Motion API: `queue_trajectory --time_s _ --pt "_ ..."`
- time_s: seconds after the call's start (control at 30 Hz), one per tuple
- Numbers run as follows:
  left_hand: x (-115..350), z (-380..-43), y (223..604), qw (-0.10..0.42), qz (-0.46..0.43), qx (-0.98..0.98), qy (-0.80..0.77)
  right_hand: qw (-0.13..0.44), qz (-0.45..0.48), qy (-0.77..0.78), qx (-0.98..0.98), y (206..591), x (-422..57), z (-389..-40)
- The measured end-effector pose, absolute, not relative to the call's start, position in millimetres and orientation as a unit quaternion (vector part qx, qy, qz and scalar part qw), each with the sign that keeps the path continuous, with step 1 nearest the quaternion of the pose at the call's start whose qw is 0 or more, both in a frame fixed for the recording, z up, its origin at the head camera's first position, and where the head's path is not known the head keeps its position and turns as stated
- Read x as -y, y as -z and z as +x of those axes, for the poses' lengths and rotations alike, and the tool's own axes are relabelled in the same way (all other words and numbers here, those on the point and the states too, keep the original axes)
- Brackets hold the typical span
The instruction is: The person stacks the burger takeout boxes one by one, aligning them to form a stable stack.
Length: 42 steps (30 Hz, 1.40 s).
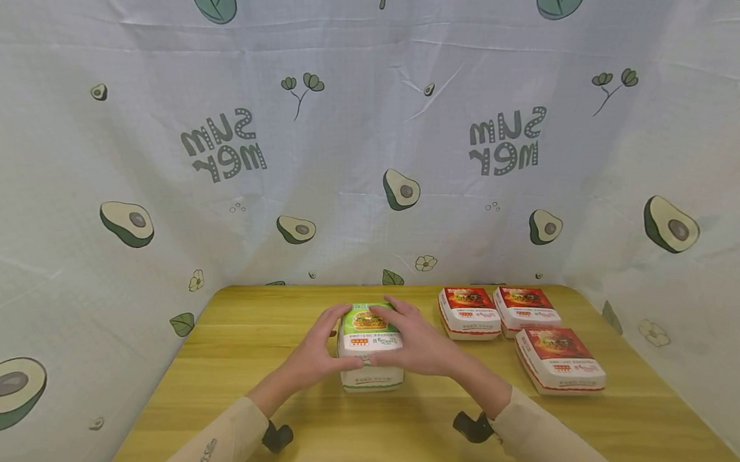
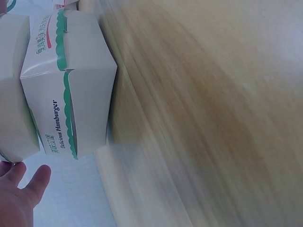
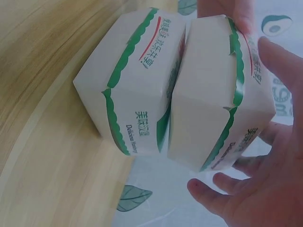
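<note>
Two white hamburger boxes with green trim are stacked near the middle of the table. The upper hamburger box [image 1: 369,341] has a green burger picture on its lid; the lower hamburger box [image 1: 373,380] shows beneath it. My left hand [image 1: 313,354] holds the upper box from its left side, and my right hand [image 1: 419,341] holds it from the right, thumbs toward me. In the right wrist view, the thumb lies along the front edge of the upper box [image 3: 213,90], with the other fingers spread along its far side. The left wrist view catches only part of the left hand [image 2: 16,194].
Three white boxes with red lids stand at the right: one box [image 1: 469,314] and another box [image 1: 527,310] side by side at the back, and a nearer box [image 1: 561,361]. A printed avocado cloth [image 1: 343,150] hangs behind the wooden table [image 1: 186,400].
</note>
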<state>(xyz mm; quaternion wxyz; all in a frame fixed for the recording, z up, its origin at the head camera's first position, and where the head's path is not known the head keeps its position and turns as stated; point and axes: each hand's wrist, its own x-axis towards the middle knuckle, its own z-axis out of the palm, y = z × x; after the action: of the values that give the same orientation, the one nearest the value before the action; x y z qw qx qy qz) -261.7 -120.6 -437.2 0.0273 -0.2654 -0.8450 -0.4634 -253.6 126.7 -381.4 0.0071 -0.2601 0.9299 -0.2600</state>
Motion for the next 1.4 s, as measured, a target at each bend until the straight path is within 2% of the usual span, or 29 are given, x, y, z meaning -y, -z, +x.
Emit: queue_trajectory --time_s 0.23,0.67,1.4 --pt "119.6 -261.7 437.7 0.029 -0.259 0.842 0.472 -0.01 -0.265 0.306 -0.914 380.5 -143.2 -255.6" --pt "117.1 -259.5 438.1 0.04 -0.254 0.846 0.467 -0.078 -0.253 0.313 -0.912 374.8 -183.4 -269.9" --pt "117.1 -255.6 437.7 0.036 -0.251 0.846 0.47 -0.062 -0.194 0.288 -0.936 388.7 -234.3 -309.6"
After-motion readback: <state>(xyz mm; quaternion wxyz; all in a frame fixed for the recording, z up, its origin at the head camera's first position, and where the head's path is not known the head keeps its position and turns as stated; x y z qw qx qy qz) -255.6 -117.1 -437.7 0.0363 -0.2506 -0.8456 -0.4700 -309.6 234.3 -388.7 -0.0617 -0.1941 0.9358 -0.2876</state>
